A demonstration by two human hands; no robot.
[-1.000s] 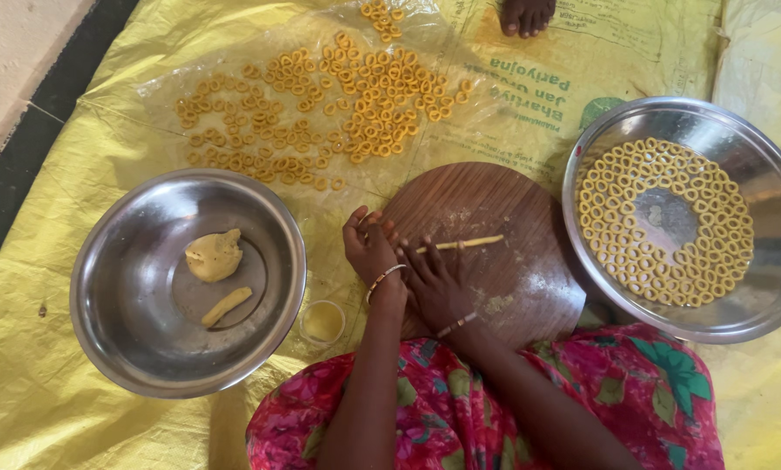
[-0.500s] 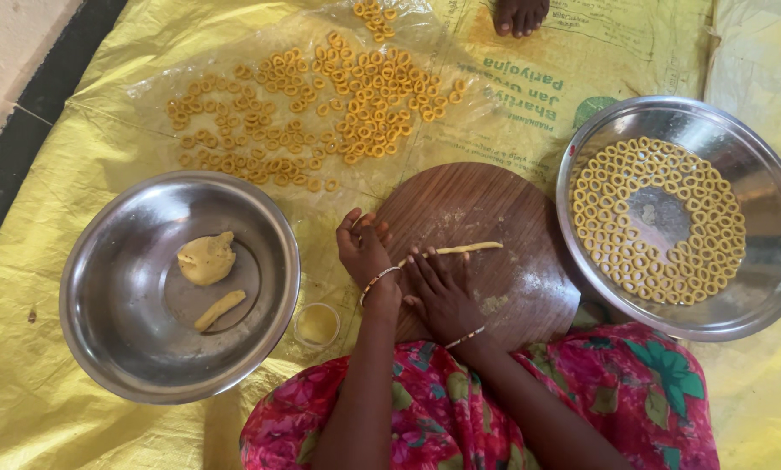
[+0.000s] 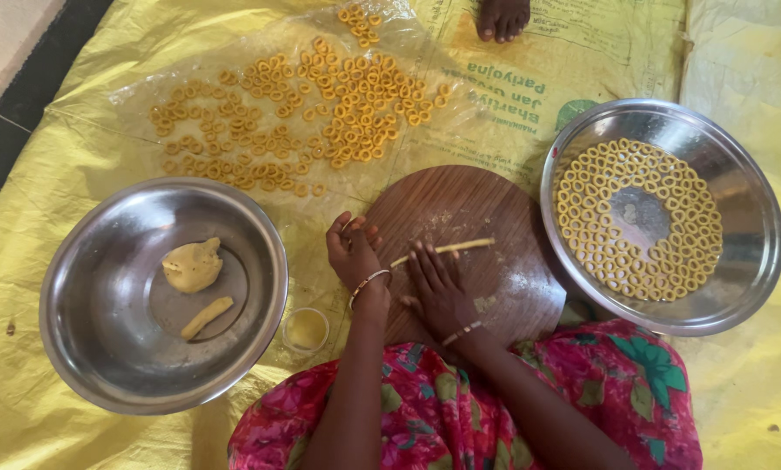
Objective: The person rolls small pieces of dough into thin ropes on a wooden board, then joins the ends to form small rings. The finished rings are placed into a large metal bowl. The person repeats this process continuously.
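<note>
While the dough rope (image 3: pixel 447 250) is laid across the board (image 3: pixel 495 287), it's pressed flat under the open right hand (image 3: pixel 438 283) — the left hand (image 3: pixel 351 252) is curled at its end, grip unclear.

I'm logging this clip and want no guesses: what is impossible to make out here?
Head view only:
- dough strip: its near end is hidden under the right hand.
- left hand: curled, so anything in its grip is hidden.
- foot: cut off by the top edge.
- small cup: contents too small to identify.
</note>
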